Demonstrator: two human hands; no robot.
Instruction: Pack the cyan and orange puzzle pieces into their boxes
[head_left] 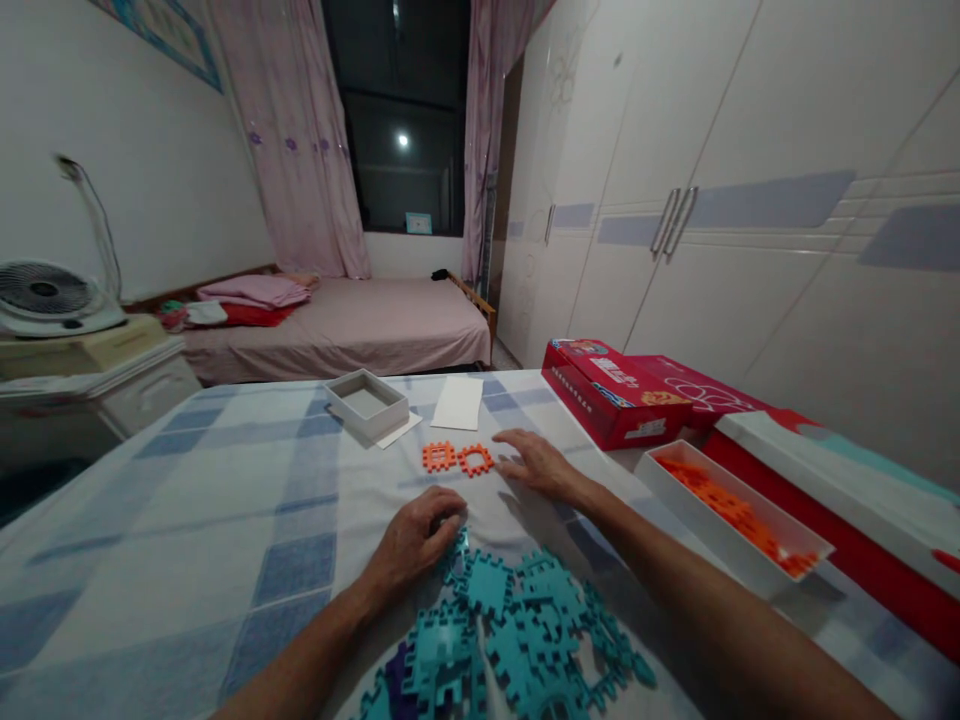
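My left hand (417, 530) rests low over the cloth with its fingers curled. Its thumb tip lies just above a teal notched piece (457, 562) at the upper edge of a heap of teal interlocking plastic pieces (517, 630). What those fingers hold, if anything, is hidden. My right hand (541, 464) is open, fingers spread, with its fingertips close by an orange ring-shaped piece (486, 466). That ring sits against an orange square notched piece (427, 458) on its left; I cannot tell whether the two are joined. A dark purple piece (397, 682) shows at the heap's lower left.
A long white box tray (651, 466) of orange pieces (731, 508) stands right of my right forearm. Red boxes (577, 400) lie behind it. Farther back are a grey-white open box (334, 398) and a white card (457, 403). A checked cloth (300, 500) covers the table.
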